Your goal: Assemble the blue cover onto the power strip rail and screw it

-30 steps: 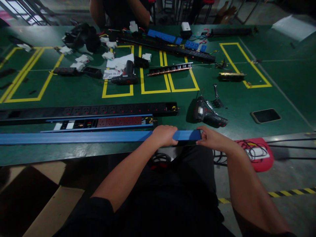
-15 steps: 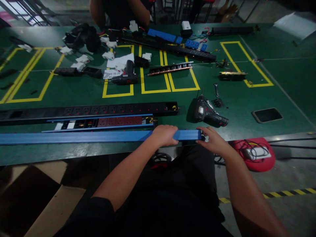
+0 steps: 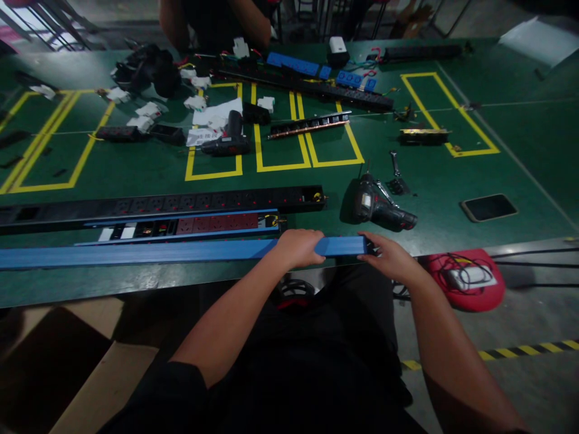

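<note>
A long blue power strip housing [image 3: 181,249] lies along the table's near edge, its plain side up and its left end out of view. Wrapped over it, near the right end, is my left hand [image 3: 299,248]. My right hand [image 3: 384,254] grips the dark end of the housing between thumb and fingers; what lies inside that grip is partly hidden. Just behind the housing sits an open blue-sided power strip [image 3: 217,224] with brown sockets and loose wires at its end. Farther back is a black power strip [image 3: 181,205] with a row of sockets.
A power drill [image 3: 382,205] and a wrench [image 3: 394,164] lie right of the strips, with a phone [image 3: 488,208] beyond. Another drill [image 3: 228,141] rests among parts at the back. A person [image 3: 215,24] is across the table. A red stool [image 3: 465,280] stands below the edge.
The view has shifted very slightly. Both hands keep the same hold on the blue housing, which stays in place.
</note>
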Demonstrator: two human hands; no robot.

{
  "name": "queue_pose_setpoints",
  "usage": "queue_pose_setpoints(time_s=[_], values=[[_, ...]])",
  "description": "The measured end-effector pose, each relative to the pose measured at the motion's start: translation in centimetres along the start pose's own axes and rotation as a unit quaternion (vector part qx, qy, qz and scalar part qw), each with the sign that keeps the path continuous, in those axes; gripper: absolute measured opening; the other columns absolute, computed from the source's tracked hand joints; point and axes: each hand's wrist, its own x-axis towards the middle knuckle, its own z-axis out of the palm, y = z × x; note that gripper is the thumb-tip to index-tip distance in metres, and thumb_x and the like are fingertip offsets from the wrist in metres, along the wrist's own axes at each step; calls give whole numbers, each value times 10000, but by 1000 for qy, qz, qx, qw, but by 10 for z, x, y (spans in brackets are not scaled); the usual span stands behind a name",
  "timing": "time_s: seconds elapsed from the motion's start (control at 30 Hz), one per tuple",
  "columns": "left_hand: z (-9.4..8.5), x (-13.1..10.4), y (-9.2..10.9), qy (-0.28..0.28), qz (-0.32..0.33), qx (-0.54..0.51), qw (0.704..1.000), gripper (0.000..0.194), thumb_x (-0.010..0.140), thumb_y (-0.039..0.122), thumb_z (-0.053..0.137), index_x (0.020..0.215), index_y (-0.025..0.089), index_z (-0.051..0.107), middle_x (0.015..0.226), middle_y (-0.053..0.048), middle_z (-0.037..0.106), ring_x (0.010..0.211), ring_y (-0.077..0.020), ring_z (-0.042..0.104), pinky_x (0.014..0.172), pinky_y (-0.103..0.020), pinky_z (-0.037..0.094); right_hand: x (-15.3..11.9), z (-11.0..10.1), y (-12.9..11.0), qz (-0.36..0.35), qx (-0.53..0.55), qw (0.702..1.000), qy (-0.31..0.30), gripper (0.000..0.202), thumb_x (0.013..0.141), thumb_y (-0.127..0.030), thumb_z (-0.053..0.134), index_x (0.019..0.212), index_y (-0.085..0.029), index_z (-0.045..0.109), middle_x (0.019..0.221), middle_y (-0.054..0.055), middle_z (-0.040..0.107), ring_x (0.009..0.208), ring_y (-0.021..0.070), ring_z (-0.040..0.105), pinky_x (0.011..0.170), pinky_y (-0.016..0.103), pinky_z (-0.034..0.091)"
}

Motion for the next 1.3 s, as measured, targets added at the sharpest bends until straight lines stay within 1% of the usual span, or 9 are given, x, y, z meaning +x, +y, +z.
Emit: queue_pose_setpoints(time_s=[0.2, 0.53, 0.63, 0.77, 0.87, 0.97, 1.03, 1.13, 1.3], values=[[0, 0, -1, 2, 0, -5, 1000, 481, 794, 497, 619, 1171, 198, 611, 1097, -109, 692, 943, -281, 658, 748, -384, 525, -1, 0, -1, 15, 13, 1000, -7, 566, 784, -306, 683, 1339, -252, 588, 1216, 88, 680, 1015, 270, 675, 898, 450, 559], [-2, 0, 0, -5, -6, -9, 1000, 474, 784, 506, 623, 1160, 217, 618, 1110, -99, 693, 956, -273, 655, 772, -379, 507, 0, 0, 0, -8, 19, 1000, -6, 543, 792, -308, 680, 1325, -255, 594, 1268, 90, 659, 1146, 291, 629, 952, 466, 533], [-3, -2, 1, 6, 13, -12, 1000, 513, 795, 475, 617, 1242, 228, 572, 1169, -93, 676, 1025, -276, 632, 841, -402, 482, 1, -1, -1, -20, 12, 1000, 5, 531, 783, -306, 686, 1306, -251, 608, 1276, 100, 649, 1173, 297, 613, 984, 485, 512], [-5, -5, 3, 46, 65, -17, 997, 603, 812, 397, 620, 1374, 251, 456, 1307, -74, 606, 1159, -263, 565, 953, -414, 414, 1, -1, -2, -37, 15, 999, 9, 515, 791, -313, 687, 1294, -232, 609, 1296, 109, 633, 1212, 292, 587, 1048, 492, 460], [-5, -3, 10, 51, 89, -32, 994, 601, 860, 437, 580, 1408, 248, 421, 1362, -80, 568, 1194, -255, 539, 978, -402, 388, 0, 0, 0, -25, 24, 999, 4, 527, 793, -327, 693, 1305, -241, 600, 1300, 103, 635, 1208, 294, 591, 1037, 496, 465], [-3, 6, 22, 62, 101, -43, 992, 573, 920, 498, 500, 1418, 228, 412, 1387, -93, 546, 1223, -247, 521, 984, -383, 390, -1, 2, 3, -16, 29, 999, 10, 547, 790, -348, 699, 1317, -244, 596, 1298, 102, 642, 1206, 299, 593, 1033, 502, 464], [-1, 13, 30, 74, 93, -32, 992, 569, 944, 493, 467, 1433, 213, 391, 1389, -99, 536, 1225, -248, 520, 979, -383, 401, -1, 4, 5, -12, 33, 999, 17, 554, 788, -354, 698, 1320, -236, 598, 1298, 108, 644, 1207, 302, 594, 1031, 501, 465], [1, 23, 40, 73, 93, -25, 993, 563, 955, 484, 456, 1447, 222, 378, 1418, -100, 502, 1227, -251, 514, 980, -391, 415, -2, 6, 6, -5, 36, 999, 27, 562, 779, -341, 698, 1321, -230, 602, 1301, 114, 643, 1200, 306, 599, 1021, 501, 472], [3, 34, 50, 82, 105, -30, 991, 554, 953, 479, 462, 1435, 217, 385, 1396, -91, 526, 1216, -249, 525, 978, -400, 431, -2, 6, 8, -22, 42, 999, 27, 536, 773, -294, 675, 1302, -232, 613, 1290, 104, 650, 1197, 306, 599, 1018, 497, 472]])
